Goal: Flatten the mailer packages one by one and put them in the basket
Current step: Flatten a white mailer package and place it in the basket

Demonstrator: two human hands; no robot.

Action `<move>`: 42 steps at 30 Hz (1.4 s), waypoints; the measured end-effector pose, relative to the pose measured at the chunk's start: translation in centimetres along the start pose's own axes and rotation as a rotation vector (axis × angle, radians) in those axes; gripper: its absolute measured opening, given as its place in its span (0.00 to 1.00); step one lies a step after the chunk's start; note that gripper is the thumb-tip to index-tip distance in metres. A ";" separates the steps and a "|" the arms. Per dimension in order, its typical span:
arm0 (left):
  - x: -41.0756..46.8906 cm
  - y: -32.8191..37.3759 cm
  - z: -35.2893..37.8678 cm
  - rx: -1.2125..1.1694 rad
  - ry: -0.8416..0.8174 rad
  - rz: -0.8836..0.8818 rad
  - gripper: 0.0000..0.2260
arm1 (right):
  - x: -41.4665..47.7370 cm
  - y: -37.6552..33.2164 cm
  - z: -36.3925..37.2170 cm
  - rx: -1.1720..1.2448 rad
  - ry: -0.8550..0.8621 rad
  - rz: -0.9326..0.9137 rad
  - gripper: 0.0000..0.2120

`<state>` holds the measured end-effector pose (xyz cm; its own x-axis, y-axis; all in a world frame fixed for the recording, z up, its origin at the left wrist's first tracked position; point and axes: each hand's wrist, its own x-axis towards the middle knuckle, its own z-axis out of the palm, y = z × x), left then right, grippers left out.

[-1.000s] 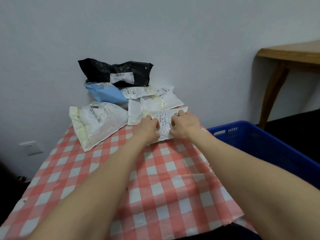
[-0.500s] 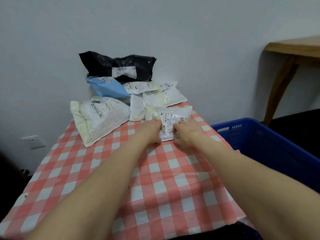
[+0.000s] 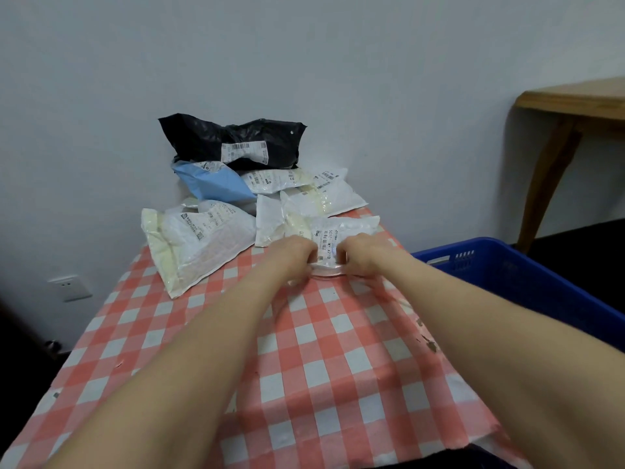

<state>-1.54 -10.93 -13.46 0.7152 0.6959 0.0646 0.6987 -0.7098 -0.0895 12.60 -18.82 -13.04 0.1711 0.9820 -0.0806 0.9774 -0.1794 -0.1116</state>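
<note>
Pale grey wall backs a tabletop (image 3: 338, 350) spread with a red-and-white checked cloth. At its far end lies a heap of packages: a black mailer (image 3: 233, 140) on top, a blue mailer (image 3: 213, 182) under it, and a large white mailer (image 3: 199, 242) to the left. Just in front of the heap, a small white mailer (image 3: 341, 230) lies on the cloth. The left hand (image 3: 294, 253) and right hand (image 3: 363, 253) sit side by side on its near edge. Each grip is closed, fingers curled onto the packet, with a strip of label showing between them. A blue basket (image 3: 527, 282) stands beside the tabletop on the right, apart from the packet. A wooden table (image 3: 575, 99) stands beyond it.
</note>
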 end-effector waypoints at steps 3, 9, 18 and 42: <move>0.0 -0.4 -0.9 -0.079 -0.153 -0.011 0.04 | 0.0 0.2 -1.6 0.074 -0.180 0.002 0.11; -0.2 -1.1 -1.1 -0.179 -0.041 -0.066 0.05 | -0.4 -0.1 -1.4 0.134 0.095 0.011 0.11; 0.9 -0.8 0.8 -0.078 -0.099 -0.084 0.19 | 1.2 -0.4 1.0 0.088 -0.014 0.042 0.19; 2.4 -0.8 -1.0 -0.133 0.017 -0.138 0.21 | 3.0 0.3 -0.9 0.286 0.085 0.060 0.25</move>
<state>-0.36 -8.76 -12.27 0.6121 0.7863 0.0838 0.7852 -0.6169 0.0534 13.47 -15.88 -12.46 0.2492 0.9684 -0.0133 0.8929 -0.2350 -0.3842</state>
